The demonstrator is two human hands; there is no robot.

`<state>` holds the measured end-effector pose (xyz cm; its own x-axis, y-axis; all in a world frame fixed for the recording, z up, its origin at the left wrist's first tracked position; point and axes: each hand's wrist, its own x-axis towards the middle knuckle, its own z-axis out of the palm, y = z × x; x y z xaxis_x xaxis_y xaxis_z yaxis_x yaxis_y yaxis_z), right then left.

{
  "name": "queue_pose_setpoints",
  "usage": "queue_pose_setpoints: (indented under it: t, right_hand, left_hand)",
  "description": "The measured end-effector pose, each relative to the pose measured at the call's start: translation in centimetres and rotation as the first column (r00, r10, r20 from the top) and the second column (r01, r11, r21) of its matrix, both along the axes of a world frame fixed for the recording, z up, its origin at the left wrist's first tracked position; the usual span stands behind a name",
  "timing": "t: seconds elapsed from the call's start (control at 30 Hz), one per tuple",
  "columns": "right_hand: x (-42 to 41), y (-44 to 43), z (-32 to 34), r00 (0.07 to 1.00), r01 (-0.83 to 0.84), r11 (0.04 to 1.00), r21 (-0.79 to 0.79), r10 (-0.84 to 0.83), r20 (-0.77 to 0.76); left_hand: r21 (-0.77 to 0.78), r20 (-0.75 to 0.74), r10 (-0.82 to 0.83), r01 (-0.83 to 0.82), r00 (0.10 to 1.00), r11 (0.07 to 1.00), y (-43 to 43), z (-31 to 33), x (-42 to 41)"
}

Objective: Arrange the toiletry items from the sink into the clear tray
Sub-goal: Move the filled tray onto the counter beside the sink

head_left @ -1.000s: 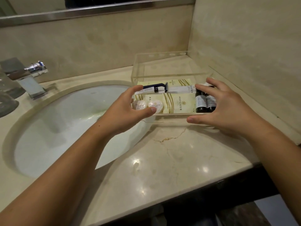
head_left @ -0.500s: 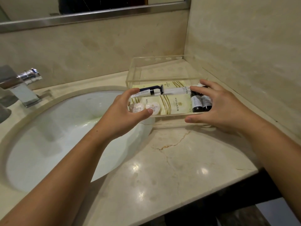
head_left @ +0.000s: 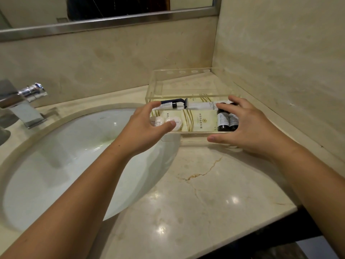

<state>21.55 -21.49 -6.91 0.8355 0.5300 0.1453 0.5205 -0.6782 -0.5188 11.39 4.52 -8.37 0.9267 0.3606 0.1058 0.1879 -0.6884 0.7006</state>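
Note:
The clear tray (head_left: 178,71) stands on the marble counter in the back right corner, just right of the sink (head_left: 65,161). Inside lie a dark-handled razor (head_left: 177,100), a white tube (head_left: 202,105), two round white soaps (head_left: 178,122), a cream packet (head_left: 203,121) and two dark bottles (head_left: 223,120). My left hand (head_left: 147,128) grips the tray's left end, with the thumb on the front wall and the forefinger at the razor end. My right hand (head_left: 248,126) grips the right end, its fingers over the bottles.
A chrome faucet (head_left: 22,107) stands at the far left behind the white basin. Marble walls close in behind and to the right of the tray. The counter's front edge (head_left: 261,219) runs below my right forearm. A mirror frame (head_left: 112,23) hangs above.
Both hands stay on the tray's two ends, and the tray keeps its place in the corner. Only the view has shifted slightly.

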Motion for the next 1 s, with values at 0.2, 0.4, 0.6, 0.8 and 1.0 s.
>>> queue_pose_setpoints:
  t: [0.2,0.4,0.6,0.8,1.0]
  right_hand:
    - [0.2,0.5,0.0,1.000,0.022,1.000,-0.014,-0.022,-0.003]
    - [0.4,0.6,0.0,1.000,0.030,0.999,-0.032,-0.030,-0.004]
    - [0.5,0.7,0.2,0.999,0.030,0.998,-0.063,-0.031,-0.017]
    - [0.9,0.7,0.2,0.999,0.007,0.996,-0.094,-0.010,-0.030]
    - [0.9,0.8,0.0,1.000,0.022,0.998,-0.058,-0.022,0.006]
  left_hand:
    - [0.123,0.003,-0.011,0.011,1.000,0.992,-0.6,0.2,1.6]
    - [0.315,-0.072,0.010,0.013,0.997,0.949,-1.4,0.6,2.5]
    - [0.424,-0.121,0.049,0.007,0.991,0.906,-1.8,0.8,3.1]
    - [0.444,-0.170,0.065,0.017,0.983,0.896,-2.0,1.2,3.5]
    - [0.422,-0.096,0.011,0.031,0.995,0.906,-1.0,1.2,2.3]
